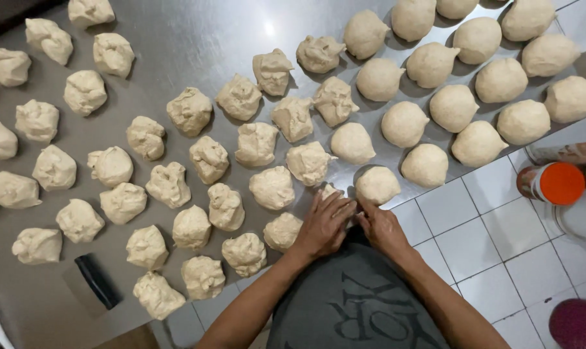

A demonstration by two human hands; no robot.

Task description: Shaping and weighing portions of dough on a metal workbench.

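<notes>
Fingers of our left hand [322, 223] & right hand [380, 226] cupped round dough piece [331, 192] at steel table [176, 45] edge, shaping it; smooth ball [377, 185] just beside.

We see even, fairly bright overhead light. A small glare spot sits on the steel table [267, 29] near the top centre, with a softer sheen around it. Each dough piece [272, 187] casts a short, soft shadow. Focus is sharp across the middle; we note wide-angle bending and slight softness toward the corners.
</notes>
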